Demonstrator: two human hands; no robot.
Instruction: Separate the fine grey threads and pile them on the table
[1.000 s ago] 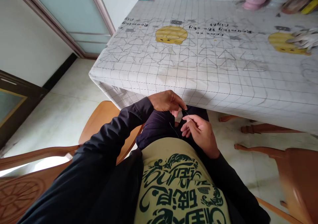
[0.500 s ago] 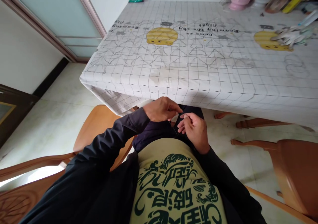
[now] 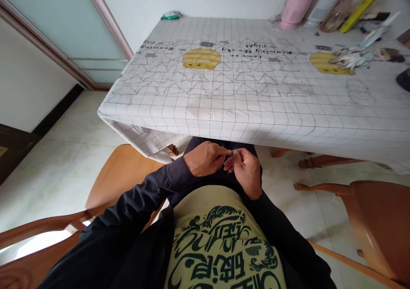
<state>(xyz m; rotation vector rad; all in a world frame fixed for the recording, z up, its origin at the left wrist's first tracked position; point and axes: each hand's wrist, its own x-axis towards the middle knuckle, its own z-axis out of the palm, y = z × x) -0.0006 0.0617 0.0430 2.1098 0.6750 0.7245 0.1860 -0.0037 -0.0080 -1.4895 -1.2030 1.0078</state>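
Note:
Over my lap, just in front of the table edge, both hands meet at the fingertips. My left hand [image 3: 205, 159] is closed, its index finger stretched toward the other hand's thumb. My right hand [image 3: 246, 169] pinches with thumb and index finger, the other fingers curled below. A thin wire runs between the hands; most of it is hidden by the fingers or too fine to follow. Rows of bent wire triangles [image 3: 198, 84] lie on the checked tablecloth [image 3: 256, 118]. Further right is a loose loop of wire [image 3: 357, 90].
A white glove [image 3: 350, 59], a pink bottle [image 3: 299, 5] and a yellow-red stick [image 3: 360, 13] are at the table's right. A green packet [image 3: 171, 15] lies at the far left corner. Wooden chairs stand left [image 3: 121, 173] and right [image 3: 378, 220].
The view has tilted, so the table sits lower in the picture. My hands have come together; the gap between their fingertips has closed.

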